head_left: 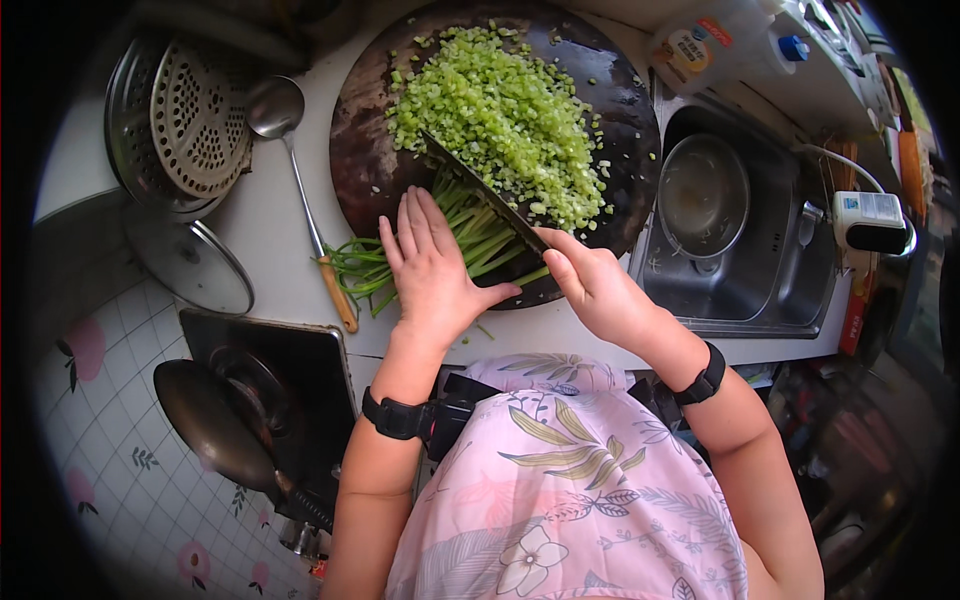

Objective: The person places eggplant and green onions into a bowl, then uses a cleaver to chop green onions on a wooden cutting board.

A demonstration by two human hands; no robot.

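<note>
On a round dark chopping board [360, 165] lies a bundle of thin green vegetable stalks [480, 238]. My left hand [432, 268] rests flat across them, fingers stretched out and thumb spread to the right. My right hand [597, 288] is wrapped round the handle of a kitchen knife [487, 195]. The knife's dark blade slants up and to the left, between the stalks and a large heap of finely chopped light green pieces [500, 105]. Leafy ends of the stalks hang past the board's left edge. The blade's cutting edge is hard to make out.
Left of the board lie a long-handled ladle [276, 108], a perforated steamer tray [200, 125] and a glass lid [200, 262]. A wok [215, 425] sits over the stove at lower left. To the right, a sink [785, 240] holds a metal bowl [703, 195]; a plastic jug [705, 48] stands behind.
</note>
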